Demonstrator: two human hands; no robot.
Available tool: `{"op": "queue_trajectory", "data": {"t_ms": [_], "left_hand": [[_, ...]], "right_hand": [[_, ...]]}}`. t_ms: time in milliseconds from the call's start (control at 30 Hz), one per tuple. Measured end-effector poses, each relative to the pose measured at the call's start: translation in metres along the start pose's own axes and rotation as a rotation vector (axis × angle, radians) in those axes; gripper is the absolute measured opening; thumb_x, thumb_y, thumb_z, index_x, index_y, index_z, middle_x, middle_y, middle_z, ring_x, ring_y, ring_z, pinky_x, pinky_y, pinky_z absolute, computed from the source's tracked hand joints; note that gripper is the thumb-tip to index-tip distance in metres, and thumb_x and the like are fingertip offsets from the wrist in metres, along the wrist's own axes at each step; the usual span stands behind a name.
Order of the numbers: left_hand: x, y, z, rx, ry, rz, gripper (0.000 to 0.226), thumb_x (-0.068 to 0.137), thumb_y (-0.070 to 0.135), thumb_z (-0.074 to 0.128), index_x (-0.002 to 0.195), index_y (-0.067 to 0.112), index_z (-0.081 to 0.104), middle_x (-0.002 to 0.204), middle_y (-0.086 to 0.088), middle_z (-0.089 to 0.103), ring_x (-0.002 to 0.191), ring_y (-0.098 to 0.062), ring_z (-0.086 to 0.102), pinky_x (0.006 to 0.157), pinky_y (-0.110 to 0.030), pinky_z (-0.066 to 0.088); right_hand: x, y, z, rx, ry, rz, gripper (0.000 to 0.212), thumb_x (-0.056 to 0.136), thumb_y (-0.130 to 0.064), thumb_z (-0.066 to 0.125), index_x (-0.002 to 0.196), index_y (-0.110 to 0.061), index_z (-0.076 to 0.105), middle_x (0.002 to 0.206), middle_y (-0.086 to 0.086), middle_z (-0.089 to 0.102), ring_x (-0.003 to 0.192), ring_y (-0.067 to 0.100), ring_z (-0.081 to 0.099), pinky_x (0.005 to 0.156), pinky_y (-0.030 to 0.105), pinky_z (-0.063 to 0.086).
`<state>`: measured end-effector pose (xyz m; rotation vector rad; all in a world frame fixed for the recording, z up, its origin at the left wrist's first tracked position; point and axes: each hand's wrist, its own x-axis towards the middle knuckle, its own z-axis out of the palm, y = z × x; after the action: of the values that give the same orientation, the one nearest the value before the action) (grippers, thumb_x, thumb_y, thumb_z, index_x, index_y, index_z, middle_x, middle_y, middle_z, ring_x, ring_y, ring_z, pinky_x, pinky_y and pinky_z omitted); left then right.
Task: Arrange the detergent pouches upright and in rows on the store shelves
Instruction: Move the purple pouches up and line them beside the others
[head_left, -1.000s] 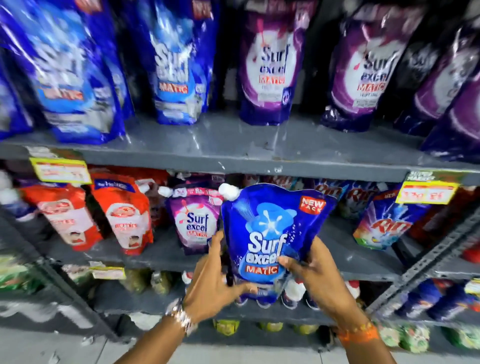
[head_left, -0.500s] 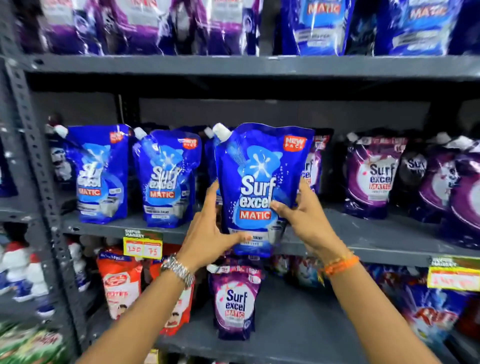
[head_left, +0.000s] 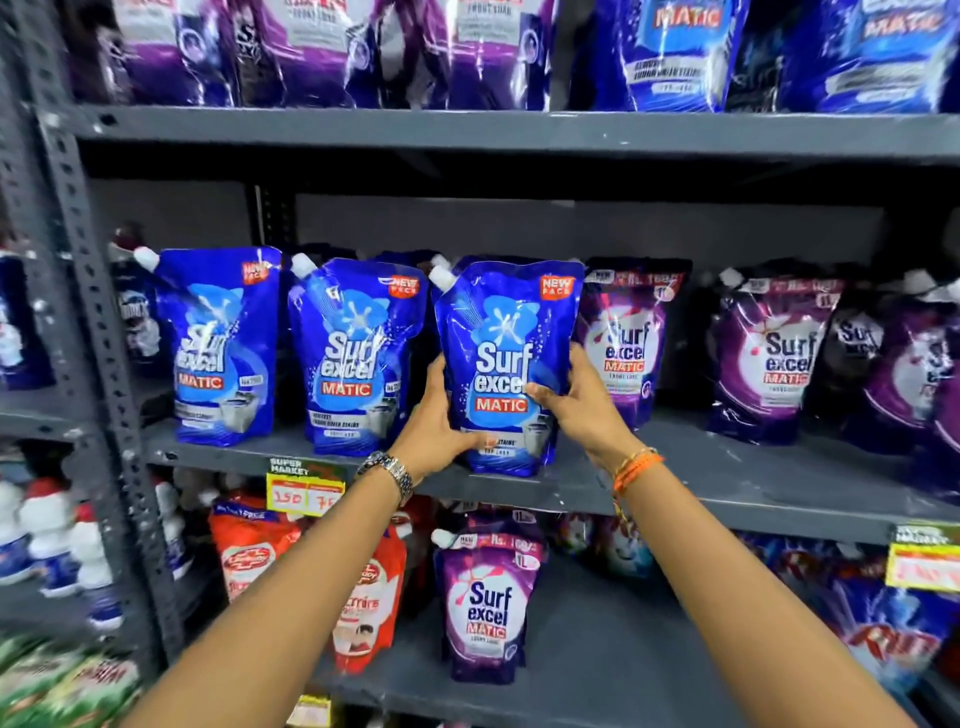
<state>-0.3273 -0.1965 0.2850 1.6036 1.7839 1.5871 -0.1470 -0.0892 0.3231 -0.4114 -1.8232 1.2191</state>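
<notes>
1. Nearest to us, our two bare forearms reach up from the bottom edge; the left wrist carries a metal watch (head_left: 390, 470) and the right a band of orange thread (head_left: 635, 466).
2. Our left hand (head_left: 434, 418) and right hand (head_left: 576, 402) clasp the glossy blue plastic detergent pouch with the white corner spout (head_left: 511, 364) from either side. The fingers wrap its lower edges, thumbs on the printed front, so both hands are closed on it.
3. We judge that the two-sided hold is there to keep the soft pouch upright while its base settles on the front of the grey metal middle shelf (head_left: 701, 475).
4. It stands in line with two matching blue pouches, the nearer one (head_left: 356, 356) just beside it and another (head_left: 221, 345) further left, which suggests a blue row being filled out.
5. To the right on the same shelf, a purple pouch (head_left: 626, 345) stands partly behind the held one, and more purple pouches follow.
6. Hard to make out: the held pouch's base is covered by our left hand, so we cannot tell whether it rests fully flat. Pouches behind the front row show only as dark edges, the top-shelf packs are cut off above, and the yellow price tag (head_left: 305, 493) is blurred.
</notes>
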Motion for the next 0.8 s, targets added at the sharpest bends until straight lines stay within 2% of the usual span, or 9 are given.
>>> {"op": "queue_trajectory", "data": {"t_ms": [133,233,300,367,433,533,633,733,800], "left_hand": [[-0.008,0.010,0.002,0.008,0.001,0.005,0.126,0.073,0.004,0.086,0.157,0.038,-0.002,0.156,0.000,0.040,0.139,-0.018,0.049,0.111,-0.053,0.046],[-0.043,0.012,0.004,0.038,0.181,0.013,0.121,0.066,0.028,0.091,0.153,0.044,0.009,0.146,0.000,0.052,0.131,-0.009,0.052,0.110,-0.033,0.046],[-0.080,0.003,0.007,-0.021,0.352,0.103,0.101,0.062,0.042,0.087,0.145,0.045,0.030,0.130,0.016,0.062,0.120,-0.001,0.061,0.101,-0.014,0.049],[-0.118,-0.023,0.019,-0.079,0.478,0.155,0.077,0.065,0.038,0.085,0.130,0.043,0.047,0.111,0.016,0.068,0.107,-0.006,0.068,0.091,-0.014,0.054],[-0.150,-0.057,0.040,-0.106,0.527,0.114,0.061,0.067,0.032,0.085,0.118,0.043,0.053,0.101,0.014,0.069,0.095,-0.009,0.070,0.086,-0.019,0.057],[-0.176,-0.114,0.076,-0.093,0.441,-0.046,0.070,0.063,0.016,0.090,0.112,0.046,0.051,0.099,0.014,0.066,0.092,-0.011,0.068,0.083,-0.016,0.055],[-0.185,-0.166,0.106,-0.054,0.282,-0.257,0.093,0.053,0.008,0.095,0.129,0.024,0.045,0.117,0.014,0.056,0.104,-0.011,0.063,0.086,-0.005,0.049],[-0.181,-0.201,0.120,0.059,0.120,-0.392,0.122,0.050,0.013,0.098,0.149,0.004,0.026,0.138,0.003,0.047,0.128,-0.016,0.049,0.111,-0.029,0.041],[-0.176,-0.217,0.124,0.035,0.048,-0.365,0.118,0.051,0.021,0.091,0.145,0.015,0.022,0.143,-0.004,0.048,0.132,-0.017,0.049,0.113,-0.034,0.039]], "right_hand": [[-0.009,-0.009,-0.001,-0.044,0.005,0.080,0.054,0.092,-0.013,0.068,0.137,-0.018,0.038,0.137,0.006,0.059,0.117,0.023,0.065,0.095,0.050,0.058],[-0.043,-0.011,-0.013,-0.174,0.134,0.023,0.061,0.092,-0.024,0.069,0.142,-0.024,0.035,0.136,-0.001,0.051,0.123,0.019,0.055,0.093,0.029,0.055],[-0.086,-0.003,-0.018,-0.174,0.343,-0.157,0.043,0.092,-0.026,0.069,0.128,-0.033,0.047,0.126,-0.011,0.058,0.115,0.010,0.059,0.084,0.014,0.052],[-0.134,0.021,-0.015,-0.102,0.478,-0.251,0.024,0.093,-0.030,0.066,0.113,-0.037,0.054,0.111,-0.012,0.066,0.099,0.004,0.065,0.078,0.014,0.054],[-0.173,0.061,-0.005,-0.058,0.489,-0.201,0.015,0.094,-0.036,0.064,0.107,-0.035,0.056,0.099,-0.008,0.068,0.083,0.003,0.065,0.071,0.019,0.055],[-0.199,0.125,0.012,-0.026,0.374,0.074,0.019,0.094,-0.032,0.064,0.107,-0.040,0.054,0.100,-0.009,0.065,0.086,0.008,0.063,0.075,0.030,0.057],[-0.194,0.184,0.022,-0.055,0.255,0.373,0.036,0.094,-0.017,0.066,0.120,-0.033,0.047,0.120,0.005,0.059,0.100,0.020,0.059,0.093,0.041,0.053],[-0.178,0.222,0.032,-0.087,0.108,0.505,0.055,0.096,-0.010,0.063,0.142,-0.010,0.035,0.132,0.007,0.050,0.118,0.019,0.050,0.103,0.035,0.047],[-0.168,0.239,0.039,-0.086,0.040,0.500,0.051,0.098,-0.009,0.059,0.143,-0.004,0.035,0.119,-0.012,0.053,0.116,0.009,0.052,0.102,0.026,0.049]]}}
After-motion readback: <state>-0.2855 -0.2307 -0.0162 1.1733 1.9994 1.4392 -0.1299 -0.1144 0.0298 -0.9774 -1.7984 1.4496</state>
